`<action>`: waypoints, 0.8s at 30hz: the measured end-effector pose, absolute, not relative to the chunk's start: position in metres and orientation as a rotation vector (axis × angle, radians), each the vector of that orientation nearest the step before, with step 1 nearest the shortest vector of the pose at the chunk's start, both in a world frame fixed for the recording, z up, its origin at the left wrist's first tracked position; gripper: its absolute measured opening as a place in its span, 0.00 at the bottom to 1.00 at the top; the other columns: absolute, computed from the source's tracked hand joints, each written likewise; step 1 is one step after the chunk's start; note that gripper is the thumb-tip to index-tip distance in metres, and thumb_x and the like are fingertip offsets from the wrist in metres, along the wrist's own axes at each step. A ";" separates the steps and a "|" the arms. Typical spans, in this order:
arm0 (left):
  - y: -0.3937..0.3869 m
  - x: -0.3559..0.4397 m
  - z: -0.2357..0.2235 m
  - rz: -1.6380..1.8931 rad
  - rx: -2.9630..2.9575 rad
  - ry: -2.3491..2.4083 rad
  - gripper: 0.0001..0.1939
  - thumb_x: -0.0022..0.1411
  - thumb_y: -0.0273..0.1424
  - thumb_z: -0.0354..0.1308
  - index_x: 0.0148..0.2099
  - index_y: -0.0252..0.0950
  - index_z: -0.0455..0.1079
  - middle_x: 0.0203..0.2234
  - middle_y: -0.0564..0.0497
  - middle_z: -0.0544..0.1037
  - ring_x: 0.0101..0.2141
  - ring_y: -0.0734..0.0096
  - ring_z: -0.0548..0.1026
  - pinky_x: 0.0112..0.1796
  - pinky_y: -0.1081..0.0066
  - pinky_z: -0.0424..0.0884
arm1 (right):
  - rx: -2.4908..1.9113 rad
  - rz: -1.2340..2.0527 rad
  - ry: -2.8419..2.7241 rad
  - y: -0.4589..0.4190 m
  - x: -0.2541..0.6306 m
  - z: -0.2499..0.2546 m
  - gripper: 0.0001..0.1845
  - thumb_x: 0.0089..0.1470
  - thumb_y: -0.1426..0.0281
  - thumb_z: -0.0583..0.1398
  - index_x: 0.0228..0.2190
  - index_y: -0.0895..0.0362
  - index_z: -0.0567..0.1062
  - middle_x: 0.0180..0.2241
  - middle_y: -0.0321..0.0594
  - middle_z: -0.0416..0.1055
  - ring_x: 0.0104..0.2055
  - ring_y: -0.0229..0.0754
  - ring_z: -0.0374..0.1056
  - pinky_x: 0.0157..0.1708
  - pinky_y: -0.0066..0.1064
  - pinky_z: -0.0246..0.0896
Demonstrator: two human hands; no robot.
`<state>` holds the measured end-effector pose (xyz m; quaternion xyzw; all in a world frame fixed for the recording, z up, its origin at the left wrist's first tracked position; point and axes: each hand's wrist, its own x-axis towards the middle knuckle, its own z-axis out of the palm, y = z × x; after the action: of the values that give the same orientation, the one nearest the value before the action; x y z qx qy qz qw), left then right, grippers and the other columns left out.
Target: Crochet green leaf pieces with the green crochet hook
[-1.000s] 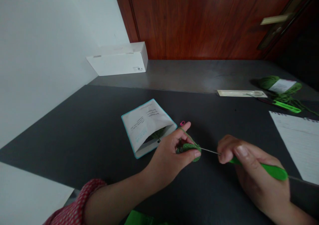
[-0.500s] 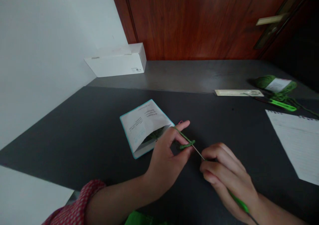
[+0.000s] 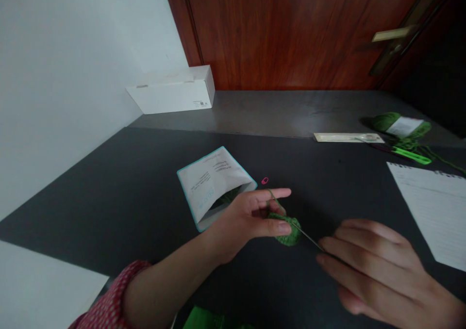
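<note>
Between thumb and fingers, my left hand (image 3: 251, 217) pinches a small round green crochet piece (image 3: 289, 234). A strand of green yarn (image 3: 276, 202) runs from the piece over the outstretched left index finger. My right hand (image 3: 378, 266) is closed around a crochet hook (image 3: 307, 237); its thin metal shaft reaches the upper edge of the piece, and its handle is hidden by the fingers. Just beyond the left hand lies a pink stitch marker (image 3: 265, 180). Partly behind the left wrist is a white pouch with a turquoise edge (image 3: 204, 178), its mouth gaping with dark green yarn inside.
At the back right lie a labelled green yarn skein (image 3: 404, 125), a narrow pale packet (image 3: 347, 138) and a bright green-handled tool (image 3: 411, 155). A written notebook page (image 3: 433, 207) is at the right. A white box (image 3: 174, 93) stands by the wall; something green (image 3: 204, 318) sits at the near edge.
The right hand with the hook came in toward the left hand, then drew back right and turned over. The crochet piece tilted edge-on, then turned its round face into view.
</note>
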<state>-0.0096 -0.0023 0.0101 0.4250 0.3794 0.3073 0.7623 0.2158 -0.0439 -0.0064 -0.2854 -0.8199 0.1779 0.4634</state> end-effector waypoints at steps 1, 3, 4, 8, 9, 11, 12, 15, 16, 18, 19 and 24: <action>-0.003 -0.010 0.010 0.670 0.935 0.829 0.34 0.47 0.26 0.71 0.58 0.37 0.70 0.31 0.55 0.73 0.31 0.77 0.70 0.37 0.71 0.64 | -0.544 0.288 -2.232 -0.043 0.219 -0.002 0.12 0.57 0.60 0.62 0.42 0.49 0.79 0.32 0.37 0.82 0.32 0.46 0.74 0.37 0.39 0.69; -0.003 -0.009 0.009 0.676 0.938 0.825 0.32 0.47 0.26 0.71 0.56 0.37 0.71 0.31 0.55 0.73 0.31 0.77 0.70 0.37 0.72 0.64 | -0.530 0.271 -2.311 -0.042 0.222 0.004 0.12 0.63 0.64 0.55 0.43 0.52 0.77 0.31 0.41 0.80 0.32 0.47 0.74 0.35 0.42 0.68; -0.003 -0.009 0.009 0.679 0.926 0.814 0.31 0.46 0.26 0.71 0.55 0.37 0.72 0.31 0.55 0.73 0.31 0.77 0.69 0.37 0.72 0.64 | -0.562 0.376 -2.288 -0.041 0.221 0.004 0.12 0.64 0.66 0.53 0.41 0.53 0.76 0.30 0.42 0.79 0.32 0.47 0.73 0.34 0.42 0.67; -0.003 -0.010 0.007 0.644 0.836 0.695 0.25 0.47 0.23 0.69 0.50 0.38 0.76 0.30 0.55 0.74 0.31 0.79 0.70 0.37 0.74 0.63 | -0.678 0.943 -1.670 -0.038 0.207 -0.004 0.17 0.66 0.65 0.50 0.31 0.53 0.75 0.24 0.38 0.70 0.29 0.43 0.65 0.30 0.38 0.60; -0.002 -0.010 0.007 0.627 0.818 0.665 0.25 0.47 0.22 0.69 0.49 0.37 0.77 0.30 0.54 0.74 0.31 0.79 0.70 0.37 0.74 0.63 | -0.688 1.049 -1.476 -0.036 0.202 -0.007 0.18 0.65 0.64 0.51 0.28 0.54 0.75 0.22 0.37 0.68 0.27 0.42 0.63 0.29 0.37 0.58; -0.001 -0.010 0.006 0.599 0.800 0.629 0.24 0.48 0.22 0.68 0.50 0.37 0.77 0.31 0.54 0.74 0.31 0.78 0.70 0.37 0.74 0.63 | -0.711 1.267 -1.237 -0.032 0.193 -0.012 0.20 0.64 0.64 0.51 0.24 0.54 0.74 0.19 0.37 0.66 0.25 0.41 0.61 0.26 0.35 0.56; -0.001 -0.010 0.006 0.596 0.798 0.627 0.24 0.48 0.22 0.69 0.50 0.37 0.76 0.31 0.54 0.74 0.31 0.78 0.70 0.37 0.74 0.63 | -0.728 1.366 -1.140 -0.030 0.189 -0.013 0.20 0.63 0.64 0.52 0.22 0.54 0.74 0.18 0.36 0.65 0.24 0.41 0.60 0.26 0.34 0.55; -0.001 -0.009 0.005 0.631 0.804 0.668 0.26 0.48 0.24 0.69 0.51 0.37 0.75 0.31 0.55 0.74 0.30 0.78 0.70 0.37 0.73 0.63 | -0.789 1.580 -0.924 -0.024 0.184 -0.015 0.20 0.62 0.62 0.54 0.20 0.54 0.72 0.18 0.35 0.62 0.24 0.39 0.58 0.26 0.32 0.57; -0.001 -0.009 0.004 0.640 0.809 0.686 0.27 0.48 0.24 0.70 0.52 0.38 0.74 0.31 0.55 0.74 0.30 0.78 0.71 0.37 0.73 0.64 | -0.805 1.605 -0.896 -0.023 0.184 -0.015 0.20 0.62 0.62 0.54 0.21 0.55 0.72 0.18 0.35 0.62 0.24 0.39 0.59 0.26 0.32 0.57; 0.000 -0.009 0.003 0.632 0.813 0.703 0.28 0.48 0.24 0.69 0.54 0.37 0.73 0.31 0.54 0.75 0.30 0.78 0.71 0.36 0.72 0.64 | -0.814 1.570 -0.935 -0.022 0.186 -0.014 0.20 0.62 0.61 0.54 0.22 0.55 0.74 0.19 0.35 0.64 0.25 0.39 0.60 0.27 0.31 0.57; 0.000 -0.010 0.002 0.616 0.805 0.696 0.28 0.48 0.24 0.69 0.54 0.37 0.73 0.31 0.54 0.75 0.30 0.77 0.71 0.36 0.72 0.64 | -0.798 1.522 -0.994 -0.023 0.187 -0.014 0.20 0.63 0.62 0.54 0.23 0.55 0.75 0.20 0.36 0.66 0.25 0.39 0.61 0.27 0.31 0.57; 0.001 -0.012 0.000 0.455 0.731 0.592 0.26 0.46 0.23 0.66 0.51 0.33 0.75 0.28 0.53 0.75 0.30 0.76 0.71 0.34 0.73 0.62 | -0.691 1.308 -1.373 -0.031 0.202 -0.010 0.20 0.65 0.62 0.52 0.27 0.54 0.78 0.22 0.38 0.70 0.28 0.41 0.63 0.30 0.35 0.57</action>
<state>-0.0115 0.0013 0.0002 0.3493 0.2826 0.2173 0.8666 0.2015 -0.0306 -0.0095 -0.2898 -0.5757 0.5486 0.5325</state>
